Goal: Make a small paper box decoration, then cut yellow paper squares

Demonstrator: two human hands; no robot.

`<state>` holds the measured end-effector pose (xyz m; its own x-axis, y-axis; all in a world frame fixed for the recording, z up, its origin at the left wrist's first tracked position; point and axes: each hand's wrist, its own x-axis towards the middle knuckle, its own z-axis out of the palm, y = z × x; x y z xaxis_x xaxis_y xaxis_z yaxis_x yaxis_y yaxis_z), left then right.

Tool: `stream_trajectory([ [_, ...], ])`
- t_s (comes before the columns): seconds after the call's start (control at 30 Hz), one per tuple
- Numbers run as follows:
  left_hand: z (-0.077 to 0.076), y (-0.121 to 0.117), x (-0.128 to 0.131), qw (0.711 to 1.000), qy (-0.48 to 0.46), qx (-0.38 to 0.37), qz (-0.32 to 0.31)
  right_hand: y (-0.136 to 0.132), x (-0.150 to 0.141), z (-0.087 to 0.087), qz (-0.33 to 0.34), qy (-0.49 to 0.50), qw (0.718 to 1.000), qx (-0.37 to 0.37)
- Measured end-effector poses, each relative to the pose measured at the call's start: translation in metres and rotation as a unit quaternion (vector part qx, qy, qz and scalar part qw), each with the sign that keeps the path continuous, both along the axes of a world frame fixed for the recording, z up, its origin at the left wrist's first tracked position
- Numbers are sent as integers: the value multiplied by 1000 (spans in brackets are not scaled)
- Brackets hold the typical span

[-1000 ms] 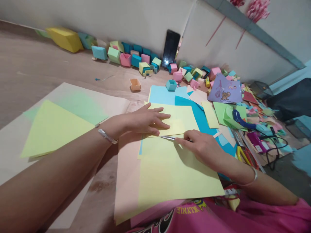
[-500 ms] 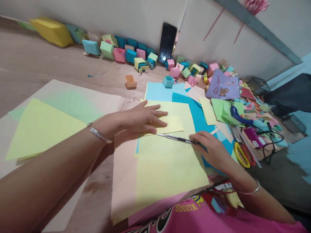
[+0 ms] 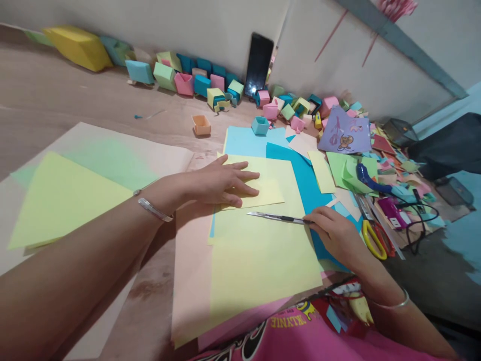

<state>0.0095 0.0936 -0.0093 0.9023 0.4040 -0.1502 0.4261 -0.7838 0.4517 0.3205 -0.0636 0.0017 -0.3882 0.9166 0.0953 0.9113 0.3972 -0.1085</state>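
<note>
My left hand (image 3: 221, 181) lies flat with fingers spread on a small folded yellow sheet (image 3: 265, 193), pressing it onto a large yellow paper (image 3: 259, 255). My right hand (image 3: 334, 233) is closed on the handle of a thin cutter knife (image 3: 278, 217), whose blade lies along the lower edge of the folded sheet, tip pointing left toward my left hand. Pink and peach sheets (image 3: 190, 271) lie under the yellow paper. Each wrist wears a silver bangle.
Blue papers (image 3: 308, 180) lie beyond the yellow one. Several small paper boxes (image 3: 203, 87) line the wall beside a leaning phone (image 3: 259, 65). Yellow-handled scissors (image 3: 374, 240), cables and paper scraps crowd the right. A lime sheet (image 3: 63, 198) on beige paper lies left.
My right hand has drawn the cutter rightward along the fold and the blade now shows fully. The left hand has stayed pressed in place.
</note>
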Motion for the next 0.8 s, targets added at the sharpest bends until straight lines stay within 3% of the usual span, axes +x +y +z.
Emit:
stream_trajectory([
  [0.17,-2,0,-1,1000,-1,2,-6,-13,11,13,1,-66,998,18],
  [0.3,-5,0,-1,1000,-14,1,3,-27,35,48,-32,-89,993,66],
  [0.37,-5,-1,-1,1000,-20,-4,13,-35,46,69,-104,-80,983,129],
  [0.47,-2,-2,2,1000,-13,1,24,-40,48,86,-189,-20,973,133],
  [0.57,4,-4,6,999,-4,19,28,-37,38,73,-226,162,960,27],
  [0.7,12,-6,13,997,-13,66,26,-28,21,26,-281,372,871,-156],
  [0.8,15,-8,16,995,1,90,33,-25,13,-4,-291,466,813,-194],
])
